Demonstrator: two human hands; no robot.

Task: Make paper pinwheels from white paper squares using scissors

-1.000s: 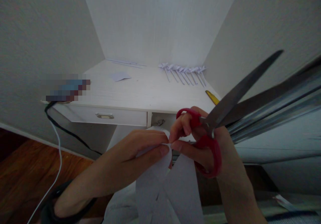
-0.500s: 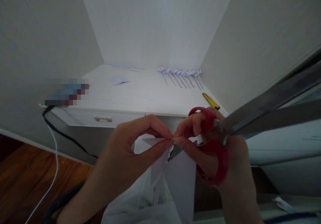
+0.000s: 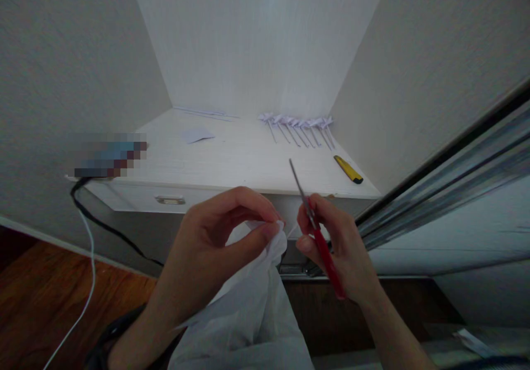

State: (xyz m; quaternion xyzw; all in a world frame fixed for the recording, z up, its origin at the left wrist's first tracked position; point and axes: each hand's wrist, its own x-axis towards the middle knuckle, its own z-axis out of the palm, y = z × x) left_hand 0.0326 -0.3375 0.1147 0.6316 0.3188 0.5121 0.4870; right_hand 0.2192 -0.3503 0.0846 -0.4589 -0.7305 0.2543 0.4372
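Observation:
My left hand (image 3: 215, 237) pinches the top of a white sheet of paper or thin plastic (image 3: 252, 309) between thumb and fingers; the sheet hangs down toward me. My right hand (image 3: 339, 248) is closed round red-handled scissors (image 3: 317, 232), seen edge-on, with the blades pointing up and away over the desk edge. The two hands are close together, just in front of the white desk (image 3: 232, 160).
A row of several small folded paper pieces on sticks (image 3: 296, 127) lies at the back of the desk. A yellow utility knife (image 3: 348, 169) lies at the right, a paper scrap (image 3: 197, 135) at the left. Cables (image 3: 89, 221) hang off the left edge over a wooden floor. A drawer handle (image 3: 169, 199) faces me.
The scissors have swung from pointing far right, blades apart, to pointing up, edge-on. My right fingers have let go of the sheet. My left hand still pinches it.

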